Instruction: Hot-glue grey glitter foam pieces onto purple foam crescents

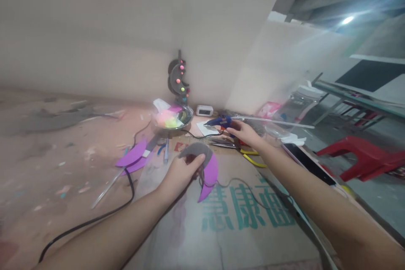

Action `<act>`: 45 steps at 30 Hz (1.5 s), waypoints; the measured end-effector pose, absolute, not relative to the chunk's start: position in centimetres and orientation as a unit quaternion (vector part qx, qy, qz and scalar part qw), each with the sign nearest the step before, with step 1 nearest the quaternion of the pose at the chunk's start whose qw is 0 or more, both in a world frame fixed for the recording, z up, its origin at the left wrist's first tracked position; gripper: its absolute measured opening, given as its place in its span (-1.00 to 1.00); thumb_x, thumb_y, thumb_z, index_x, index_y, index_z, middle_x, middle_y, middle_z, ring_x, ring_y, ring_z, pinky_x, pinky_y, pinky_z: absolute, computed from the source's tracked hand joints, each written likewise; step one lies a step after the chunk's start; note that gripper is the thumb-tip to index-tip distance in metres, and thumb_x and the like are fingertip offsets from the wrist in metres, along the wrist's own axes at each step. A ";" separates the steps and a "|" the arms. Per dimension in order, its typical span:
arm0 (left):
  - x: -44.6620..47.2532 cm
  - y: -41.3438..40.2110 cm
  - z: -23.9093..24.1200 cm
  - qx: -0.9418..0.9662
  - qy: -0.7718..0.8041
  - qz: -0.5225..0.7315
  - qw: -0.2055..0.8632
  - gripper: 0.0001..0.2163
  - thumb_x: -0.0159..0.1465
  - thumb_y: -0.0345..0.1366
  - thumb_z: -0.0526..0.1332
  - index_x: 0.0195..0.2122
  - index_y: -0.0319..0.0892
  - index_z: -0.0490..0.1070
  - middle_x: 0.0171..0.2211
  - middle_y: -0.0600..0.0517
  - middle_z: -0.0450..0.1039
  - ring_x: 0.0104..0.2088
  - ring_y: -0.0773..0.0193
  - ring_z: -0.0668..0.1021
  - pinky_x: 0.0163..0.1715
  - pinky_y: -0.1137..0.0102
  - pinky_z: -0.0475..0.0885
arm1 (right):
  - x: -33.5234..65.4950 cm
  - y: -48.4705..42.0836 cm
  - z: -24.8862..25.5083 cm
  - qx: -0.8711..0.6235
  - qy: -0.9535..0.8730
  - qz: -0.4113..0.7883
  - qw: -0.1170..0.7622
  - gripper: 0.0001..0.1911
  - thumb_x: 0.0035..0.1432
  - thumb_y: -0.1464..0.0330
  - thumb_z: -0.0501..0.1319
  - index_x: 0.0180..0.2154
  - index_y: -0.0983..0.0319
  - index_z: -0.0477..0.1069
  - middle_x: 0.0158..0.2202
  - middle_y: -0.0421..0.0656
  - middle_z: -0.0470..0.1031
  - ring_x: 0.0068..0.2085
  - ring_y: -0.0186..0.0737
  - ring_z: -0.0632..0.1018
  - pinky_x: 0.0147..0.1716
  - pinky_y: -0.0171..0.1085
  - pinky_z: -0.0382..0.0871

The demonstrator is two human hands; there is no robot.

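Note:
My left hand [183, 171] pinches a crescent-shaped piece [211, 173], grey along its upper curve and purple toward its lower tip, just above a cardboard sheet [177, 236]. A thin cord runs from beneath it to the right. Farther off, my right hand [242, 130] is wrapped round a blue glue gun [224, 122], its nozzle pointing left over a small white paper [205, 129]. A long clear glue stick [278, 121] extends from the gun's back. Scissors with yellow handles [251, 152] lie just below the right hand.
Purple crescent cutouts [134, 155] and a black cable lie left. Behind stand a bowl [171, 125] of colourful pieces, a grey decoration with pompoms [177, 78] and a small white clock [204, 110]. A phone [308, 163], a clear plastic jar [294, 107] and a red stool [363, 156] are right.

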State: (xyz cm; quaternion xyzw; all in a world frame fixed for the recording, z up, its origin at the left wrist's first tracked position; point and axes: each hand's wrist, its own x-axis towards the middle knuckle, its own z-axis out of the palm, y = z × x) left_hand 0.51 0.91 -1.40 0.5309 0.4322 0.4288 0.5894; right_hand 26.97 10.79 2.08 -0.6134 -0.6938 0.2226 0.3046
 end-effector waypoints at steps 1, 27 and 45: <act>0.5 0.9 -1.3 0.532 0.428 0.431 0.590 -0.68 0.16 -0.07 0.23 -0.59 -0.20 0.30 -0.63 0.10 0.30 -0.59 0.36 0.35 -0.54 0.44 0.24 | 26.6 11.2 1.9 -0.613 -0.696 0.225 0.299 -0.49 0.06 0.17 0.26 0.00 0.32 0.39 -0.04 0.01 0.52 -0.09 -0.15 0.54 -0.06 -0.18 0.37; 0.4 1.1 -1.1 0.497 0.440 0.463 0.588 -0.71 0.15 -0.09 0.24 -0.47 -0.27 0.37 -0.59 0.05 0.37 -0.60 0.39 0.41 -0.55 0.48 0.34 | 25.7 -2.9 3.6 -0.636 -0.645 0.292 0.306 -0.74 0.05 0.15 0.23 -0.33 0.19 0.51 -0.52 -0.17 0.51 -0.51 -0.24 0.49 -0.46 -0.28 0.41; 0.2 1.0 -1.5 0.516 0.438 0.462 0.573 -0.72 0.17 -0.09 0.22 -0.44 -0.25 0.39 -0.56 0.05 0.40 -0.58 0.38 0.44 -0.54 0.47 0.38 | 24.2 -5.0 1.1 -0.512 -0.760 0.265 0.300 -0.74 0.09 0.07 0.22 -0.39 0.12 0.39 -0.41 -0.16 0.46 -0.36 -0.14 0.51 -0.39 -0.20 0.42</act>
